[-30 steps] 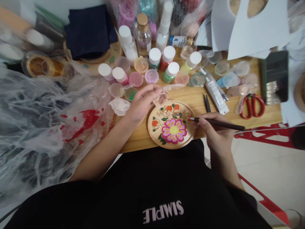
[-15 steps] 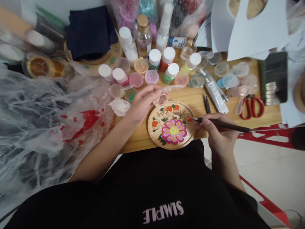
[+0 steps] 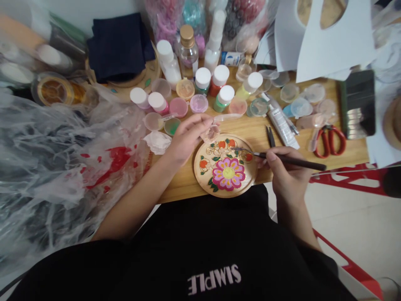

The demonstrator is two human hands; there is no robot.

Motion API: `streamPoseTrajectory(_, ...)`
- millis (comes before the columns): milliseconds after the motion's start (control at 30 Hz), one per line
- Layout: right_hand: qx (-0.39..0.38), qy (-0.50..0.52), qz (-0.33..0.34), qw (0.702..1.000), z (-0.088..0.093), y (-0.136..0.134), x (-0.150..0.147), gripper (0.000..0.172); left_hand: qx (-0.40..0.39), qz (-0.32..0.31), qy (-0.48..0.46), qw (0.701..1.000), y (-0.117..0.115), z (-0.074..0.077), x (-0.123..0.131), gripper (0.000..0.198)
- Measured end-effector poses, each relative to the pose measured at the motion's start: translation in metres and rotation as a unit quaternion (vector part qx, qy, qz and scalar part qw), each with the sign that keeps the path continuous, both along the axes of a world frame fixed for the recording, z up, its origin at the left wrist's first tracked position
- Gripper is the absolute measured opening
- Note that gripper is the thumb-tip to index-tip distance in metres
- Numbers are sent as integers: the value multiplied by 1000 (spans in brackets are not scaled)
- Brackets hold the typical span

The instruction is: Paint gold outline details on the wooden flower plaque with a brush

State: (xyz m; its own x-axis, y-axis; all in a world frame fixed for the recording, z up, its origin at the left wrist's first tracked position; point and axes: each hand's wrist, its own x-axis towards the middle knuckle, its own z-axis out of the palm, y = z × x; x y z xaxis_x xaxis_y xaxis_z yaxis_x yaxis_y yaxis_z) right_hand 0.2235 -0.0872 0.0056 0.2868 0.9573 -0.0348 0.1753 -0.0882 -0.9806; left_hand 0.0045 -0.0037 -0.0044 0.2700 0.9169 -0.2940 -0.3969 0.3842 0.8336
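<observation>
Near the table's front edge lies a round wooden plaque (image 3: 252, 177), decorated with a pink flower, orange fruits and green leaves in gold outlines. My left hand (image 3: 191, 136) pinches a small clear cup (image 3: 210, 133), its lid hinged open, over the plaque's upper left rim. A little pinkish stuff shows inside the cup. In my right hand (image 3: 288, 169) is a slim dark-handled tool (image 3: 300, 161) with a thin metal tip, gripped like a pen. Its tip is over the plaque's upper right part, by an orange fruit; whether it touches cannot be made out.
Behind the plaque stand several white-capped jars (image 3: 224, 98) and open little cups (image 3: 178, 107). Tweezers (image 3: 270, 137), a metal tube (image 3: 282, 125) and red-handled pliers (image 3: 330, 141) lie to the right. Crumpled plastic (image 3: 72, 175) covers the left; a white tissue (image 3: 157, 142) lies beside my left hand.
The tool's tip has shifted slightly to the left over the plaque, my right hand moving with it. My left hand keeps the cup in nearly the same place.
</observation>
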Motion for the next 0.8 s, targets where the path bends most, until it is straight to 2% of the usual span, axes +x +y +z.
streamPoseTrajectory(233, -25, 0, -18, 1000, 2, -1, 1, 9, 1, -5, 10, 1000, -1, 0, 0, 18)
streamPoseTrajectory(433, -9, 11, -21, 1000, 4, 0, 0, 8, 17, -10, 28, 999, 0, -2, -1, 22)
streamPoseTrajectory(633, -5, 6, -10, 1000, 5, -1, 0, 5, 14, -5, 12, 1000, -1, -2, -1, 21)
streamPoseTrajectory(800, 18, -46, 17, 999, 7, -8, 5, 8, -3, 3, 3, 1000, -1, 0, 0, 20)
